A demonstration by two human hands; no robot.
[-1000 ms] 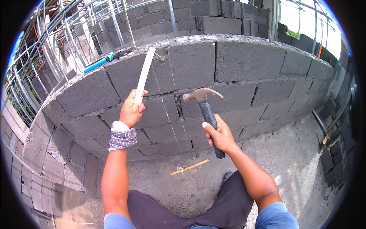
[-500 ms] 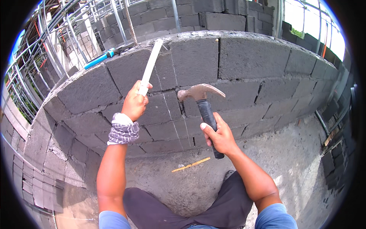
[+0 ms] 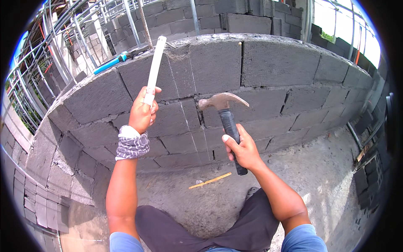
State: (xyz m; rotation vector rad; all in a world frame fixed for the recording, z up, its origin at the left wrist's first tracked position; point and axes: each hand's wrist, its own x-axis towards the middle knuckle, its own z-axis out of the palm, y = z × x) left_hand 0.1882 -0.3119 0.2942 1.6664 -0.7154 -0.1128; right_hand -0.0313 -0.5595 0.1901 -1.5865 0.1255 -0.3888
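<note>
My left hand [image 3: 143, 111], with a grey patterned cloth around its wrist, is closed around the lower end of a white plastic pipe [image 3: 155, 67]. The pipe points up and away, its far end near the top edge of a grey concrete block wall [image 3: 216, 65]. My right hand [image 3: 243, 149] grips the black-wrapped handle of a claw hammer [image 3: 222, 101]. The hammer is held upright in front of the wall, its striking face pointing left. Two pale lines run down the wall between the hands. A short thin nail-like piece [image 3: 170, 45] shows beside the pipe's far end.
A blue-handled tool [image 3: 110, 64] lies on the wall's top at left. On the concrete floor [image 3: 184, 203] is a thin yellow strip [image 3: 210, 180]. Metal bars [image 3: 131, 25] rise behind the wall. Stacked blocks [image 3: 369, 180] stand at right, more blocks at lower left.
My left hand has shifted left with the white pipe, whose far end has moved left and slightly up. My right hand and the hammer have barely moved.
</note>
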